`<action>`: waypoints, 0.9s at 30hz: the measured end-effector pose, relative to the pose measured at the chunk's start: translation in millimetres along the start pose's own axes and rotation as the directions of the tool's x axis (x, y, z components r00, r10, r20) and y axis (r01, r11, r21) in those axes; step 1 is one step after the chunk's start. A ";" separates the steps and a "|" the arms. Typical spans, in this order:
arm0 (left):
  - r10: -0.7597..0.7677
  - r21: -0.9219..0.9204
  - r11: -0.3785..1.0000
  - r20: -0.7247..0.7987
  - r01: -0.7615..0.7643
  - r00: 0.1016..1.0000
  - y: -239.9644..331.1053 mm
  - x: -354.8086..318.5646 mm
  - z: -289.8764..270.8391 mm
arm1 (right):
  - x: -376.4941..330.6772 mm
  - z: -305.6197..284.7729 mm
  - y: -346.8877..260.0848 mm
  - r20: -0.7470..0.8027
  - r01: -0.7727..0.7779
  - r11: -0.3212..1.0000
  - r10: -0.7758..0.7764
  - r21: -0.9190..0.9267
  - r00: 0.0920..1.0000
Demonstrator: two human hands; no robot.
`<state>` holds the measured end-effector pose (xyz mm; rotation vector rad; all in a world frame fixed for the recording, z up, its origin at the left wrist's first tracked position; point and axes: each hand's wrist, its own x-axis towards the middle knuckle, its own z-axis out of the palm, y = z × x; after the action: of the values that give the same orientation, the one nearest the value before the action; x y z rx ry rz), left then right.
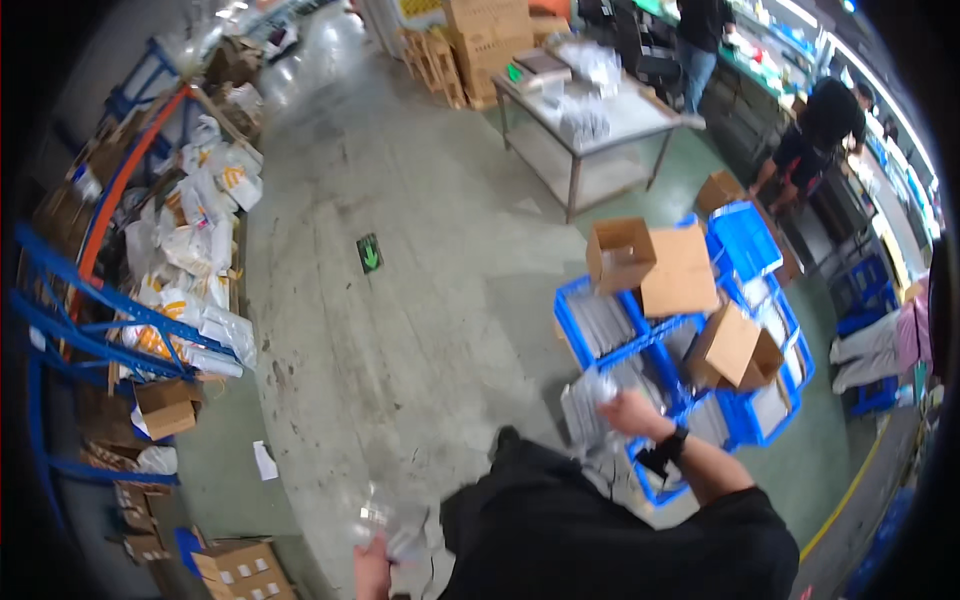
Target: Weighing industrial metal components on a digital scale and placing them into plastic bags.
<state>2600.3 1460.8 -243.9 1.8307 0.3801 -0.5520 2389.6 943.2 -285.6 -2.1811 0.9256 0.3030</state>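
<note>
At the lower edge my left hand (374,562) is closed on a clear plastic bag (388,520), which hangs out over the floor; its contents are blurred. My right hand (632,412), with a dark watch on the wrist, grips another clear plastic bag (585,400) holding something greyish. That bag is beside the near left side of a group of blue crates (565,325). Grey, flat-looking items (600,322) fill several of the crates. An open cardboard box (752,352) lies tilted on top of them, and a second open box (618,255) stands toward the back.
A metal table (625,130) with plastic-wrapped goods stands beyond the crates. Along the left runs a blue and orange rack (130,330) with white bags (190,245). A floor arrow sign (369,254) is ahead. People (820,130) work at benches on the right.
</note>
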 end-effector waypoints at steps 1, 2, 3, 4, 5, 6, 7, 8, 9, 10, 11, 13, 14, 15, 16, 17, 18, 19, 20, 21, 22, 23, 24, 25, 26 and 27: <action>-0.007 0.048 0.999 0.066 0.004 0.998 50.6 17.8 22.5 | 18.4 -4.8 -0.3 -0.033 -0.010 1.000 0.010 0.002 0.999; -0.004 0.073 0.997 0.114 -0.004 0.994 107.2 35.6 56.9 | 35.6 -11.2 -13.2 -0.017 -0.038 0.999 0.038 0.016 0.999; -0.018 0.097 0.995 0.137 0.005 0.990 138.9 66.4 72.1 | 55.6 -23.4 -23.5 -0.095 -0.079 0.996 0.081 0.028 0.992; -0.014 0.109 0.994 0.278 -0.017 0.960 167.0 103.3 87.0 | 82.2 -39.7 -32.7 -0.177 -0.110 0.993 0.114 0.031 0.978; -0.012 0.116 0.992 0.418 -0.040 0.909 195.8 139.0 105.9 | 104.4 -60.5 -41.1 -0.185 -0.134 0.990 0.138 0.033 0.973; -0.016 0.123 0.991 0.440 -0.042 0.898 226.9 177.8 131.3 | 126.7 -82.4 -52.8 -0.179 -0.163 0.983 0.177 0.091 0.968; -0.027 0.190 0.979 0.485 -0.075 0.874 252.6 210.8 153.7 | 138.3 -97.5 -62.4 -0.164 -0.199 0.969 0.223 0.148 0.961; -0.037 0.251 0.961 0.530 -0.115 0.847 278.0 241.6 179.7 | 152.7 -109.6 -68.4 -0.150 -0.234 0.950 0.267 0.205 0.952; -0.062 0.319 0.935 0.577 -0.155 0.815 299.8 265.4 197.9 | 159.6 -110.8 -74.5 -0.149 -0.274 0.937 0.309 0.218 0.939; -0.070 0.327 0.930 0.605 -0.167 0.793 325.9 289.9 229.0 | 177.6 -122.1 -78.5 -0.173 -0.316 0.916 0.362 0.245 0.916; -0.043 0.319 0.927 0.612 -0.197 0.789 351.0 310.4 262.6 | 195.4 -134.0 -81.1 -0.197 -0.355 0.894 0.414 0.274 0.889; 0.032 0.277 0.925 0.624 -0.259 0.781 400.1 341.0 337.1 | 231.5 -173.8 -80.3 -0.251 -0.396 0.866 0.475 0.306 0.844; 0.037 0.272 0.922 0.648 -0.276 0.761 424.4 356.5 369.7 | 245.4 -186.3 -79.6 -0.250 -0.415 0.848 0.502 0.328 0.828; 0.010 0.297 0.900 0.719 -0.319 0.695 450.0 375.1 401.8 | 260.3 -195.2 -78.9 -0.247 -0.433 0.828 0.531 0.357 0.811; -0.023 0.318 0.876 0.779 -0.364 0.626 475.3 392.5 434.5 | 278.4 -209.4 -76.3 -0.242 -0.447 0.807 0.556 0.385 0.795; -0.066 0.342 0.849 0.826 -0.403 0.560 495.5 406.5 464.1 | 296.7 -223.4 -72.6 -0.248 -0.453 0.796 0.571 0.401 0.783; -0.071 0.345 0.842 0.834 -0.415 0.548 516.9 420.6 498.5 | 315.4 -238.6 -69.1 -0.258 -0.441 0.781 0.582 0.442 0.771; -0.075 0.326 0.838 0.863 -0.437 0.499 535.0 426.8 536.5 | 329.3 -253.2 -61.4 -0.261 -0.432 0.769 0.589 0.471 0.764; -0.079 0.306 0.836 0.888 -0.455 0.452 552.9 430.7 575.8 | 343.5 -267.1 -51.8 -0.262 -0.423 0.758 0.595 0.497 0.759; -0.079 0.282 0.832 0.913 -0.477 0.400 571.7 431.4 616.2 | 358.6 -282.8 -40.5 -0.263 -0.427 0.754 0.601 0.499 0.754; -0.083 0.282 0.832 0.915 -0.477 0.395 584.0 427.6 651.8 | 371.9 -294.7 -28.7 -0.260 -0.423 0.747 0.605 0.512 0.753; -0.064 0.257 0.841 0.921 -0.476 0.384 599.3 422.5 686.9 | 388.7 -306.6 -21.1 -0.259 -0.415 0.738 0.609 0.532 0.750; -0.045 0.232 0.849 0.927 -0.474 0.373 612.6 415.9 722.0 | 405.8 -322.2 -12.3 -0.258 -0.408 0.728 0.613 0.551 0.747; -0.030 0.213 0.860 0.928 -0.463 0.372 624.6 412.6 750.0 | 422.7 -341.0 -8.7 -0.250 -0.413 0.723 0.617 0.554 0.746; -0.039 0.221 0.860 0.927 -0.459 0.374 637.8 411.7 780.1 | 439.2 -362.5 -5.4 -0.257 -0.410 0.714 0.627 0.568 0.735; -0.069 0.216 0.861 0.946 -0.460 0.316 648.0 408.3 813.5 | 452.0 -386.6 2.1 -0.267 -0.408 0.706 0.637 0.579 0.724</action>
<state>3126.6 478.6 -161.6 1.5864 -0.8879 -1.5151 2685.2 430.6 -225.8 -1.4778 1.7128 -0.1803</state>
